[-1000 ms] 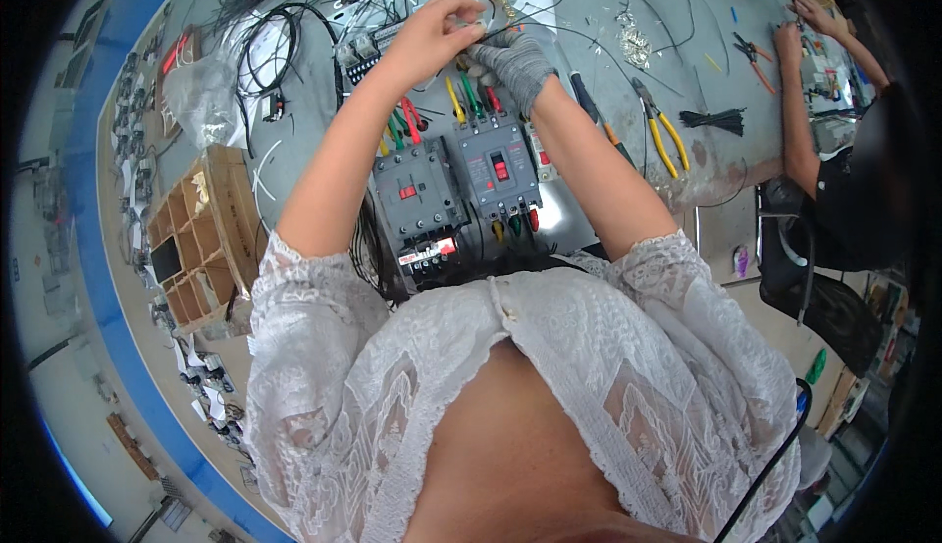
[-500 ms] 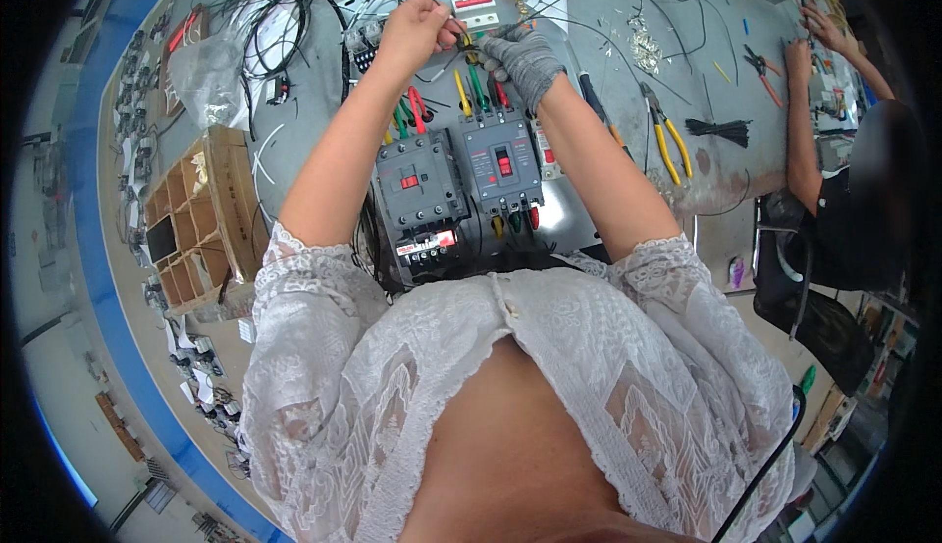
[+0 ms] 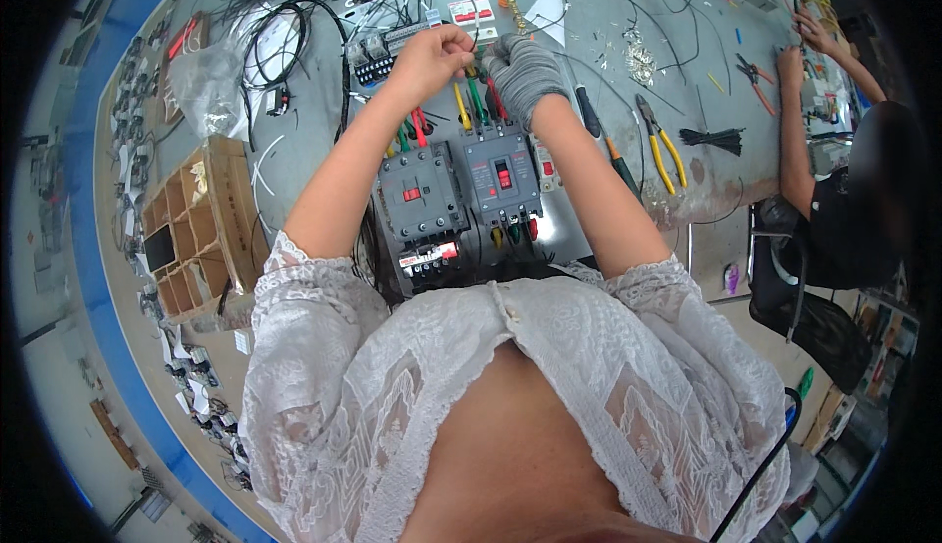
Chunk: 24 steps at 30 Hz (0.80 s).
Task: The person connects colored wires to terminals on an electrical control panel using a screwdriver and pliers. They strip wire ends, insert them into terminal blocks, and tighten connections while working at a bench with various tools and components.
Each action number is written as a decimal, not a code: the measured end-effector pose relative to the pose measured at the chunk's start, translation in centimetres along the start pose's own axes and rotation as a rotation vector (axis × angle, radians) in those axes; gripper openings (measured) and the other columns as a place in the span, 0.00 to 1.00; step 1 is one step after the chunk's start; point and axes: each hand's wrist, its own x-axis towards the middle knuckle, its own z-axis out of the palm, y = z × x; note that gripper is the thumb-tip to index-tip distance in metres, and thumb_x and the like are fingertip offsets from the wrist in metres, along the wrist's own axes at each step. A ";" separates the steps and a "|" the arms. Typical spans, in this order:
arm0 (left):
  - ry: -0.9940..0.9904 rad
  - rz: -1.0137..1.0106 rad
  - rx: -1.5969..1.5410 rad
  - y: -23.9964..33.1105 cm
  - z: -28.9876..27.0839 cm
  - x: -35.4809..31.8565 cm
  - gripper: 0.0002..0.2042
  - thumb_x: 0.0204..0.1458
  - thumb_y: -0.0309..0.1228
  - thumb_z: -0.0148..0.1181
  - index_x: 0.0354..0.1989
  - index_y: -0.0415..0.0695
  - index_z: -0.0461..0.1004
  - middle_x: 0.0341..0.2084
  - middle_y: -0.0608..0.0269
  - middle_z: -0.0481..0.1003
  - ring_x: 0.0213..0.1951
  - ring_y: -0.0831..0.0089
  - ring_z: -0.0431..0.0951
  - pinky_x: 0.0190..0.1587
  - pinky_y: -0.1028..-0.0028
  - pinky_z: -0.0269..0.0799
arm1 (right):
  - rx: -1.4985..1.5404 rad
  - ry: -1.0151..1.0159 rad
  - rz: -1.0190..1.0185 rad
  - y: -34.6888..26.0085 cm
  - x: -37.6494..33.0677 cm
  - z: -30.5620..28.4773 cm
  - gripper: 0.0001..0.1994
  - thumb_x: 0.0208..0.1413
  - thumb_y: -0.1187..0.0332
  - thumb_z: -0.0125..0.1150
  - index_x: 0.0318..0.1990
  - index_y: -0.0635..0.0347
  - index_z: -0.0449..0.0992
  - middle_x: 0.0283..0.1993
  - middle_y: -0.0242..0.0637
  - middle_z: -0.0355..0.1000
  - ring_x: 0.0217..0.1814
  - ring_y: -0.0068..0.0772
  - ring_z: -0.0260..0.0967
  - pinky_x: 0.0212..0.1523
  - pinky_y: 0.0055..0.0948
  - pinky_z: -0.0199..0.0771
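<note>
My bare left hand (image 3: 432,62) is closed in a pinch on a thin black wire (image 3: 476,15), which curves up across a white miniature circuit breaker (image 3: 475,33) with red switches. Close beside it, my right hand (image 3: 525,74) wears a grey knit glove with bare fingertips. Its fingers are curled over the ends of yellow, green and red wires; what they grip is hidden. Those wires (image 3: 461,106) run down to a dark grey moulded-case breaker (image 3: 500,172) with a red toggle. A similar grey switching unit (image 3: 420,190) sits to its left.
A cardboard compartment box (image 3: 201,234) stands at left, below a clear plastic bag (image 3: 201,87). At right lie yellow-handled pliers (image 3: 659,146), a screwdriver (image 3: 608,141), black cable ties (image 3: 712,139) and scattered small metal pieces (image 3: 638,57). Another person's hands (image 3: 814,43) work at far right.
My left hand has moved down and slightly right, closer to my body. The black wire now stands up in front of the white breaker. My right hand has shifted slightly and shows its back.
</note>
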 end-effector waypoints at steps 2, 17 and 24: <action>-0.042 0.009 -0.064 -0.8 -0.1 0.4 0.05 0.51 0.20 0.60 0.35 0.38 0.72 0.25 0.69 0.74 0.26 0.83 0.72 0.32 0.80 0.69 | -0.054 0.012 -0.056 -0.6 0.0 -0.3 0.08 0.53 0.67 0.55 0.36 0.59 0.75 0.37 0.50 0.74 0.42 0.53 0.72 0.43 0.42 0.72; -0.007 -0.006 -0.130 -0.8 -0.2 0.1 0.06 0.53 0.21 0.57 0.40 0.37 0.73 0.29 0.68 0.75 0.30 0.82 0.76 0.37 0.81 0.71 | -0.052 0.051 -0.154 0.0 -0.1 -0.8 0.07 0.50 0.70 0.57 0.36 0.59 0.75 0.37 0.48 0.75 0.40 0.52 0.72 0.44 0.42 0.72; -0.025 0.059 -0.152 -0.8 -0.1 0.1 0.08 0.52 0.20 0.57 0.41 0.36 0.72 0.30 0.67 0.76 0.31 0.81 0.76 0.38 0.80 0.72 | 0.012 0.069 -0.068 1.2 1.0 -0.5 0.07 0.50 0.69 0.59 0.35 0.59 0.76 0.35 0.49 0.74 0.39 0.52 0.72 0.42 0.41 0.72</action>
